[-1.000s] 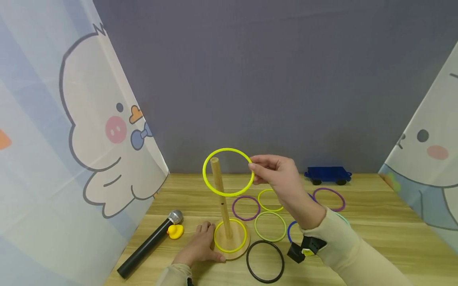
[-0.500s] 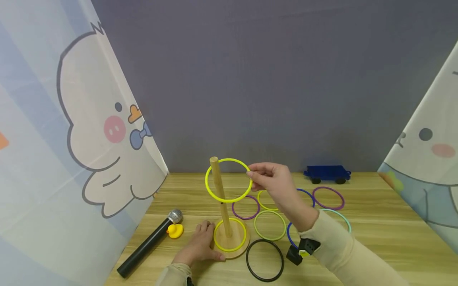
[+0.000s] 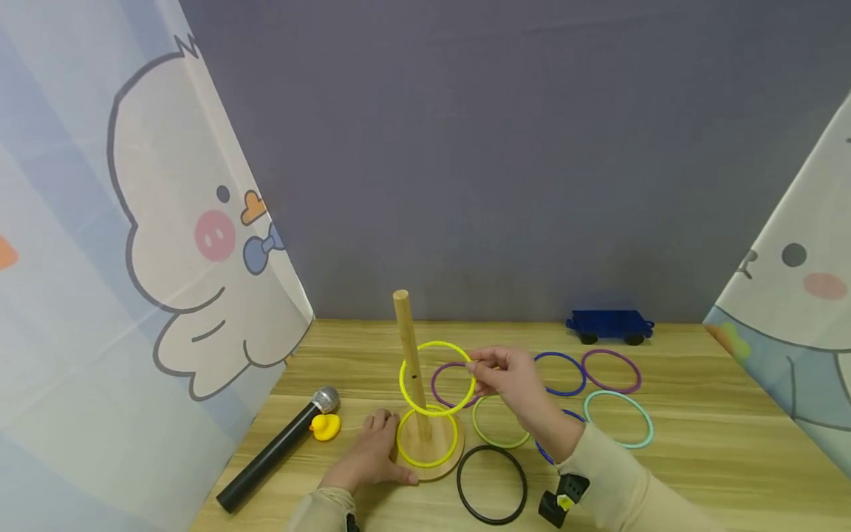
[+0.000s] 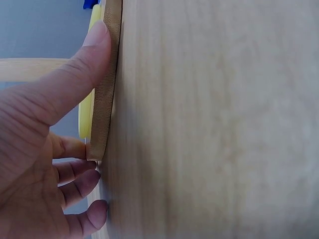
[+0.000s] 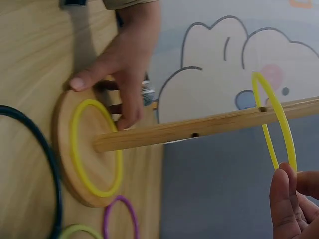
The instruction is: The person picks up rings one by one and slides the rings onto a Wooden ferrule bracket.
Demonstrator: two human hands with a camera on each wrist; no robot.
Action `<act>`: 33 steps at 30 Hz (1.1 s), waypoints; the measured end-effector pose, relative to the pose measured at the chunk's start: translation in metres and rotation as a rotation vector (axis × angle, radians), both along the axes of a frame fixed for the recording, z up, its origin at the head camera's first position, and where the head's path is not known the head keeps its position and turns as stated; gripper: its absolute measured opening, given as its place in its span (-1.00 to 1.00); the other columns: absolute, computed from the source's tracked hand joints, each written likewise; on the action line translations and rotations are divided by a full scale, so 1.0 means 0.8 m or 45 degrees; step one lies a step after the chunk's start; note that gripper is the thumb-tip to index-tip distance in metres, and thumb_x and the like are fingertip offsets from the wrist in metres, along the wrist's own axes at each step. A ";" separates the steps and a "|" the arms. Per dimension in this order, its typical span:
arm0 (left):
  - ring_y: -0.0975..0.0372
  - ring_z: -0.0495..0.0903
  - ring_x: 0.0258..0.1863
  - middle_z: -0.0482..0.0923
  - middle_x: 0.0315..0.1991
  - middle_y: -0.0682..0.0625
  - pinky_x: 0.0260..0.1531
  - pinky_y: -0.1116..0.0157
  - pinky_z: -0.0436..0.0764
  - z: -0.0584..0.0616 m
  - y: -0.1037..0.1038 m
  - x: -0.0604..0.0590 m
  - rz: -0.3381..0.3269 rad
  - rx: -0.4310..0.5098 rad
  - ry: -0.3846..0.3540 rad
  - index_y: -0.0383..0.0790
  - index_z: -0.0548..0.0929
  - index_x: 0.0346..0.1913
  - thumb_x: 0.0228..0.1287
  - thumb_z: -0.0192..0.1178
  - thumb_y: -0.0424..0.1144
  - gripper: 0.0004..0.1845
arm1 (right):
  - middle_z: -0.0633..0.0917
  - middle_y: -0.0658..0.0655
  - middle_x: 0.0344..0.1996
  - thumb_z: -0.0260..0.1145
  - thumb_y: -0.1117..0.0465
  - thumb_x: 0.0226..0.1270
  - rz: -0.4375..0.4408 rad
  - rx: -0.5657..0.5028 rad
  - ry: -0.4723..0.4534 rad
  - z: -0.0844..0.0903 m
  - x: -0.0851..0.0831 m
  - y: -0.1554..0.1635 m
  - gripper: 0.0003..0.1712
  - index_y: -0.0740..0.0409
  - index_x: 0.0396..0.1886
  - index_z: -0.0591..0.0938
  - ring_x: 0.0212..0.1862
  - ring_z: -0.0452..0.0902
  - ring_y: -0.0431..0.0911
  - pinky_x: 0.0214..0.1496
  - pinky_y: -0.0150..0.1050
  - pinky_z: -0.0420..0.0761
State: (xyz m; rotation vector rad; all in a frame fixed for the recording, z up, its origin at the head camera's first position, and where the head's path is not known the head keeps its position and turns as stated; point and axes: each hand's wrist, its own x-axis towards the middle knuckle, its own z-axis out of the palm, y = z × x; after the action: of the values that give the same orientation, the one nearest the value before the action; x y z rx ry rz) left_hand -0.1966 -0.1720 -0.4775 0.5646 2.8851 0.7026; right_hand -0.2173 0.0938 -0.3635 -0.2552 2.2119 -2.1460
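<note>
A wooden peg (image 3: 411, 362) rises from a round wooden base (image 3: 444, 465) with one yellow ring (image 3: 428, 463) lying on it. My right hand (image 3: 507, 377) pinches a second yellow ring (image 3: 436, 378) at its right rim; this ring encircles the peg about halfway down, as the right wrist view shows, ring (image 5: 273, 124) around peg (image 5: 209, 127). My left hand (image 3: 368, 457) grips the base's left edge, thumb along its rim (image 4: 102, 89) in the left wrist view.
Several loose rings lie on the wooden table (image 3: 705, 436): purple (image 3: 612, 371), blue (image 3: 560, 373), mint (image 3: 618, 419), light green (image 3: 500, 423), black (image 3: 492, 486). A black microphone (image 3: 279, 451) and yellow duck (image 3: 325, 427) sit at left. A blue toy car (image 3: 609, 326) stands at the back.
My right hand has lowered the yellow ring from around the peg's top to about halfway down the peg. The left hand has stayed on the base.
</note>
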 end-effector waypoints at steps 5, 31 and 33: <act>-0.06 0.25 0.11 0.24 0.15 -0.22 0.18 -0.10 0.35 -0.006 -0.002 -0.004 0.006 -0.003 -0.005 -0.51 0.26 0.35 -0.29 0.54 0.25 0.23 | 0.65 0.12 -0.42 0.31 0.40 0.29 0.008 0.030 -0.028 -0.034 -0.004 -0.004 -0.74 0.46 -0.06 0.64 -0.53 0.60 -0.08 -0.37 -0.18 0.69; -0.05 0.29 0.09 0.27 0.16 -0.22 0.15 -0.06 0.40 -0.015 -0.002 -0.006 0.009 -0.035 0.037 -0.47 0.30 0.33 -0.31 0.51 0.32 0.23 | 0.63 0.12 -0.54 0.33 0.45 0.23 0.038 0.182 -0.120 -0.152 -0.014 -0.036 -0.78 0.51 -0.14 0.63 -0.62 0.55 -0.16 -0.50 -0.17 0.68; -0.06 0.28 0.10 0.27 0.16 -0.24 0.16 -0.07 0.39 -0.015 -0.003 -0.007 0.013 -0.039 0.043 -0.47 0.30 0.33 -0.32 0.52 0.32 0.23 | 0.66 0.12 -0.53 0.32 0.46 0.23 0.039 0.200 -0.103 -0.154 -0.015 -0.037 -0.79 0.51 -0.14 0.64 -0.60 0.57 -0.15 -0.49 -0.18 0.68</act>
State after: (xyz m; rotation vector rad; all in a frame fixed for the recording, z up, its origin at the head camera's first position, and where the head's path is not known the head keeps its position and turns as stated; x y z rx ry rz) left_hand -0.2024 -0.1741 -0.4896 0.5637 2.9266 0.6547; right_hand -0.2292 0.0640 -0.4870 -0.1897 2.2991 -1.9182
